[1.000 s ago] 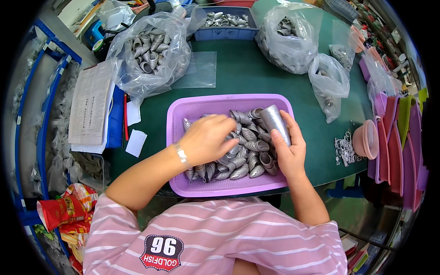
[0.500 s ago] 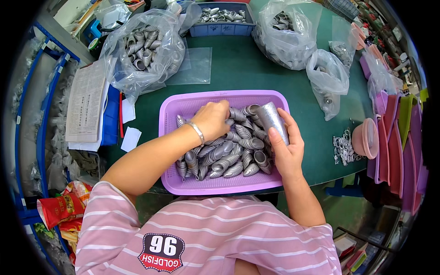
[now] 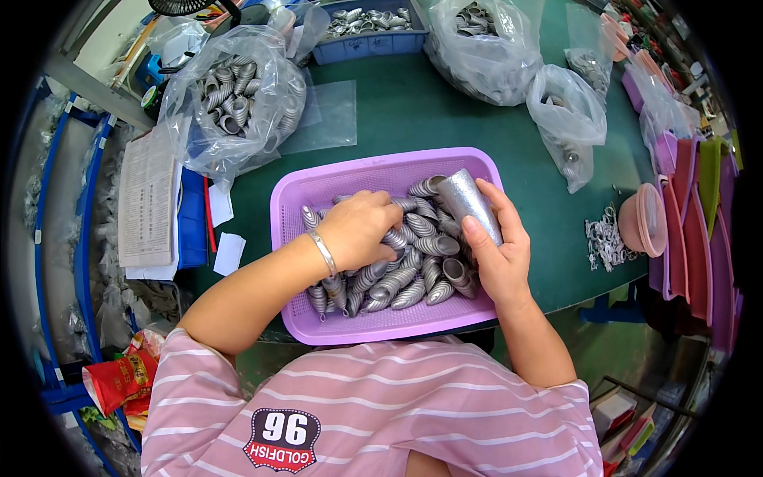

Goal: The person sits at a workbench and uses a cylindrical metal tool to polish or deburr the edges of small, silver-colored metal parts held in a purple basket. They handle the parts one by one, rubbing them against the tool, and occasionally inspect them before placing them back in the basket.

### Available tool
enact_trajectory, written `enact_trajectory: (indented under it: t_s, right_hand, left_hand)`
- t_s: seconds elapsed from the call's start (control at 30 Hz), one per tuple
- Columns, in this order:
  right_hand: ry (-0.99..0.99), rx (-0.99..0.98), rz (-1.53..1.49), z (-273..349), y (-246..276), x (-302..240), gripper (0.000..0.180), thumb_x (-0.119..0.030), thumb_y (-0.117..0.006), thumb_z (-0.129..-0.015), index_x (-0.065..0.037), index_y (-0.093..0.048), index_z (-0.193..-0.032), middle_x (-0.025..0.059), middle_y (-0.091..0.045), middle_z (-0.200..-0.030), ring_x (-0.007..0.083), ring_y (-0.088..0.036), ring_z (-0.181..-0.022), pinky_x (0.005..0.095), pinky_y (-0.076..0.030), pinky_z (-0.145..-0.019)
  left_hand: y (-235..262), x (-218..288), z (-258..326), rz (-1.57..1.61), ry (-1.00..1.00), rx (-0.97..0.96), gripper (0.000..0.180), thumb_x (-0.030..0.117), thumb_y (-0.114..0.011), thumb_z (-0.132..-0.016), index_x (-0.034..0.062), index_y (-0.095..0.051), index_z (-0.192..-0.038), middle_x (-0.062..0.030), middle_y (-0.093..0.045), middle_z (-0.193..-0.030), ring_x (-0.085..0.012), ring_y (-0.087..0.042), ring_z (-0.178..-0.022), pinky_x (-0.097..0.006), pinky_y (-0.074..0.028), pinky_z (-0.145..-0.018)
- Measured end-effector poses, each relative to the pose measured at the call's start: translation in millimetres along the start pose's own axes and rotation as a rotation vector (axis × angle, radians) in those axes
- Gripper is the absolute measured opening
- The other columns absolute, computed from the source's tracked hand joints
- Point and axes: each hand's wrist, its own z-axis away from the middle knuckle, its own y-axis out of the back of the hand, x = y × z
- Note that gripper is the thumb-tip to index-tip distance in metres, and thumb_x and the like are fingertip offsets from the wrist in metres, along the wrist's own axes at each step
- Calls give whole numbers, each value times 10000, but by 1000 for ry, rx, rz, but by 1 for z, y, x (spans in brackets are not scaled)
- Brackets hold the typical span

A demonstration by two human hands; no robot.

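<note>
A purple mesh basket [image 3: 280,230] in front of me holds many grey, spiral-ridged metal caps [image 3: 409,296], hollow and tapered, some with a small loop at the tip. My left hand [image 3: 359,230], with a silver bangle at its wrist, reaches into the heap. Its thumb and fingers close around one ridged cap [image 3: 393,238], partly hidden by the hand. Over the basket's right side, my right hand [image 3: 502,248] grips a smooth silver cylinder [image 3: 470,208], tilted with its upper end to the left. Fingers lie along its right side and the thumb presses its near face.
Clear plastic bags of similar caps stand at the back left [image 3: 230,95] and back right [image 3: 485,56]. Between them sits a blue bin [image 3: 369,44] of metal parts. Small silver clasps [image 3: 610,245] lie beside a pink cup [image 3: 644,221] on the green table [image 3: 389,103]. Papers [image 3: 148,199] lie left.
My left hand has moved nearer to me within the basket and now closes on a ridged cap. My right hand still holds the cylinder. The whole view has shifted slightly.
</note>
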Motion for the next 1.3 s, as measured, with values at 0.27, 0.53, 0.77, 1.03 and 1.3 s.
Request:
enact_trajectory:
  t_s: [0.27, 0.53, 0.77, 1.03, 1.3]
  right_hand:
    - [73, 7, 37, -1, -1, 2, 504, -228, -667, -891, 54, -514, -1280, 161, -594, -1205, 210, -570, -1088, 311, -436, -943]
    - [-22, 7, 25, 0, 0, -2, 497, -219, -663, -892, 46, -511, -1284, 154, -590, -1199, 201, -570, -1070, 306, -441, -932]
    - [-12, 34, -34, -1, -2, 0, 498, -196, -664, -893, 41, -500, -1298, 144, -585, -1184, 179, -563, -1054, 290, -451, -908]
    - [-29, 45, -16, 2, 0, -3, 491, -198, -669, -890, 41, -510, -1289, 147, -579, -1207, 187, -549, -1087, 300, -434, -940]
    - [-9, -5, 34, 1, 0, 2, 491, -204, -678, -880, 36, -524, -1279, 153, -590, -1212, 204, -565, -1095, 312, -436, -944]
  left_hand:
    - [23, 16, 12, 737, 357, 34, 324, 111, -821, -733, 48, -606, -966, -13, -608, -922, -70, -575, -797, -247, -473, -666]
    - [17, 3, 23, 179, 182, 366, 385, 16, -768, -671, 32, -604, -1020, -102, -549, -993, -257, -569, -920, -359, -466, -784]
    - [-22, 35, -16, 168, -283, 177, 231, 36, -733, -680, 40, -628, -886, -120, -559, -918, -318, -562, -903, -410, -469, -779]
    - [-17, 29, -13, 406, -70, 230, 271, -1, -724, -703, 19, -565, -922, -100, -580, -919, -221, -611, -808, -334, -519, -721]
    - [0, 9, 24, 483, 290, 254, 364, 31, -731, -745, -1, -577, -1073, -69, -608, -848, -109, -619, -707, -255, -528, -651]
